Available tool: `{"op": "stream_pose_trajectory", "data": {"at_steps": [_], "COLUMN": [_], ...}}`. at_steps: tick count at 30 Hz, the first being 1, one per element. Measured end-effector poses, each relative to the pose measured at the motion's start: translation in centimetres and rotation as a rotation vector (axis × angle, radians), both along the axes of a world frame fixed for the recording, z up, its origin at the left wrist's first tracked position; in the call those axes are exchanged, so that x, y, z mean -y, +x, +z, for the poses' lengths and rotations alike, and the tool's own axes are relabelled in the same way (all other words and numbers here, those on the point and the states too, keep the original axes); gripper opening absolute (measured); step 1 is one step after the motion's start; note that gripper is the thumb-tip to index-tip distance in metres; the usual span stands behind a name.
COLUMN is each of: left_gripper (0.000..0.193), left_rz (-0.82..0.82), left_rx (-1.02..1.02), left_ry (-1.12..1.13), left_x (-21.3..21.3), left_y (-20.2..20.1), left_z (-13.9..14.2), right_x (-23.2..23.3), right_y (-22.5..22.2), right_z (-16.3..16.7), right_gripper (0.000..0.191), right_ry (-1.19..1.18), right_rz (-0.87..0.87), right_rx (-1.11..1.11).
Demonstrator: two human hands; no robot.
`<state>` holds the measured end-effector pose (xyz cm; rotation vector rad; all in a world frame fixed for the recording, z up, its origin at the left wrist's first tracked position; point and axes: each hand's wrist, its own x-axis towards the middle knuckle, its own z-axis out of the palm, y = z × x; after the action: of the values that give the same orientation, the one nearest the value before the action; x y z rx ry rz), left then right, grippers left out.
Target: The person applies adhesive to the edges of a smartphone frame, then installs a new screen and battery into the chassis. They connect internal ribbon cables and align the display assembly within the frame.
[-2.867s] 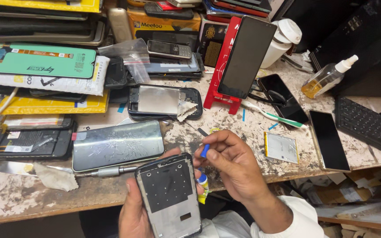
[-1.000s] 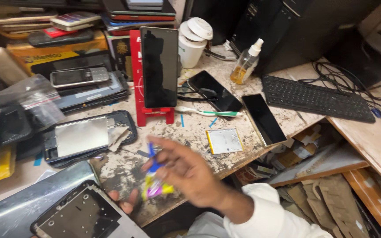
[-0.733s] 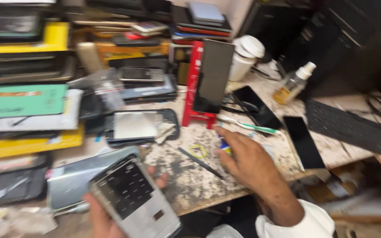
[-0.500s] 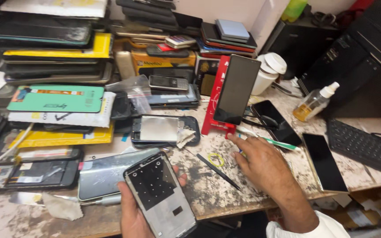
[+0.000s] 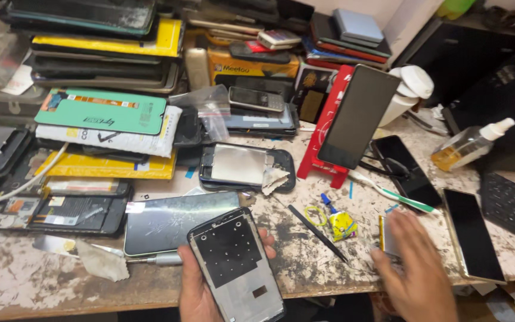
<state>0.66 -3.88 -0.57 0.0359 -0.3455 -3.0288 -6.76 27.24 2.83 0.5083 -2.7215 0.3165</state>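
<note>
The left hand (image 5: 201, 292) grips an opened phone frame with a black inner plate and grey lower part (image 5: 236, 265), fingers wrapped round its edges, held tilted at the near edge of the stained, speckled workbench (image 5: 43, 286). The right hand (image 5: 415, 271) lies flat and blurred, fingers pressed together, on a small pale rectangular part with a yellow edge (image 5: 385, 235), well to the right of the frame. Between the two hands lie a thin black spudger stick (image 5: 317, 232), a loop of yellow-green wire (image 5: 315, 215) and a small crumpled yellow packet with a blue tip (image 5: 341, 223). Just left of the frame rest a grey glass screen panel (image 5: 168, 220) and a silver screwdriver handle (image 5: 159, 258). Behind the frame sits a black phone body with a bare metal plate (image 5: 242, 167). Far behind and to its left, a flat green rectangular package with an orange strip label (image 5: 99, 111) tops a white padded mailer (image 5: 111, 140), which lies on a yellow box (image 5: 111, 168). Behind the frame to the right, a red plastic stand (image 5: 329, 128) props up a dark phone (image 5: 359, 116); a clear spray bottle of amber liquid (image 5: 469, 145) stands farther right.
</note>
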Motion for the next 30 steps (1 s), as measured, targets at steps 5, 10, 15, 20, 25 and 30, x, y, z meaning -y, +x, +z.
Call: {"op": "stream_pose_trajectory", "data": {"at_steps": [5,10,15,20,25,30], "left_gripper": [0.092,0.096,0.089,0.091,0.090,0.087], "left_rz": [-0.031,-0.052,-0.026,-0.098,-0.123,-0.073], "left_rx": [-0.022,0.037,-0.108,-0.057,-0.054,-0.101], "left_ry": [0.008,-0.106,0.134,0.031,-0.018,-0.008], "left_x": [-0.2,0.2,-0.9,0.7,2.0,2.6], "left_y": [-0.8,-1.4,-1.3,-1.1,0.4,1.2], "left_z": [-0.7,-0.8,-0.6,0.5,1.5,2.6], "right_x": [-5.4,-7.7,-8.8,-10.1,-9.0,-4.4], "right_y": [-0.8,-1.3,-2.6,-3.8,-3.0,-1.7], "right_z": [-4.0,-6.1,-7.9,-9.7,-10.6,-4.8], "right_gripper": [0.086,0.087,0.095,0.093,0.083,0.074], "right_ry": [0.212,0.214,0.272,0.292,-0.119,-0.208], "right_rz": [-0.044,-0.018,-0.033,-0.075,-0.045,-0.055], "right_rx": [0.111,0.124,0.177,0.143,-0.020,-0.159]}}
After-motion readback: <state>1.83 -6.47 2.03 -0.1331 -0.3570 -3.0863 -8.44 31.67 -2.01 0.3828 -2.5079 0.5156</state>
